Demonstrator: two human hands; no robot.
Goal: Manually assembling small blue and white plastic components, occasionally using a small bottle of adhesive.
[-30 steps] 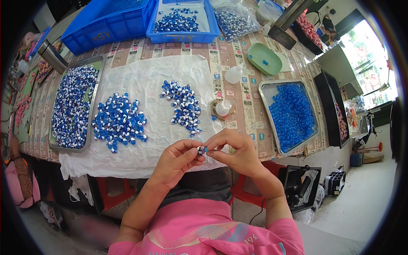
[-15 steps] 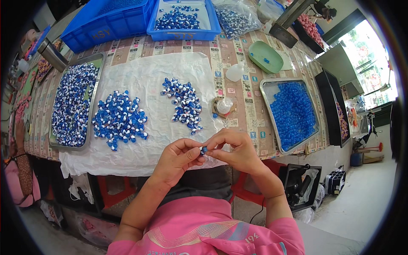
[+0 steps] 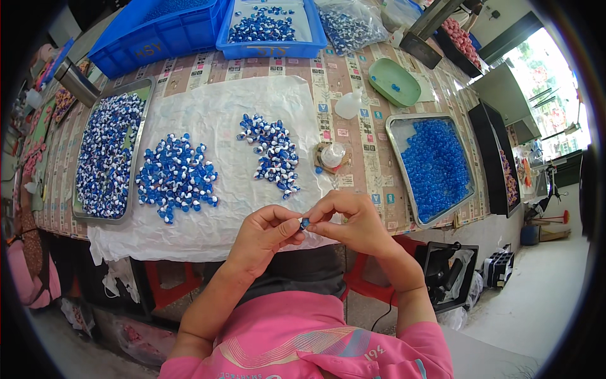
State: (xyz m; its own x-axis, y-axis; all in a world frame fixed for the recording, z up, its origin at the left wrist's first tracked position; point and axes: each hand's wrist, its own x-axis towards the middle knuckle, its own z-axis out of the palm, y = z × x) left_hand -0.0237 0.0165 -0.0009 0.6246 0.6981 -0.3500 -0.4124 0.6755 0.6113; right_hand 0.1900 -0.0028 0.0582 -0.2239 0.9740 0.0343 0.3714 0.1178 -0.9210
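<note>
With clock hours counted from the hands, the far left of the bench carries a brushed-metal cylindrical flask at ten o'clock and, nearer, a silver metal rectangular tray of glossy blue-and-white beads. Right of it, on a crumpled white paper sheet, a broad pile of blue-and-white beads lies toward ten o'clock and a narrower, curved pile of blue-and-white beads past eleven; both look unchanged from the earlier frames. A deep blue plastic crate stands at eleven and a shallower blue plastic tray just before twelve. At the sheet's near edge, the left hand and right hand meet with fingertips pinched narrow on a small glossy blue bead. One second ago a dark-and-white piece and a blue one showed side by side there; now mainly the blue shows, the rest hidden by fingers. At one o'clock are a translucent white squeeze bottle and, beyond it, a pale green oval plastic dish. Between two and three lies a silver metal rectangular tray of clear blue beads, then a long black tray.
</note>
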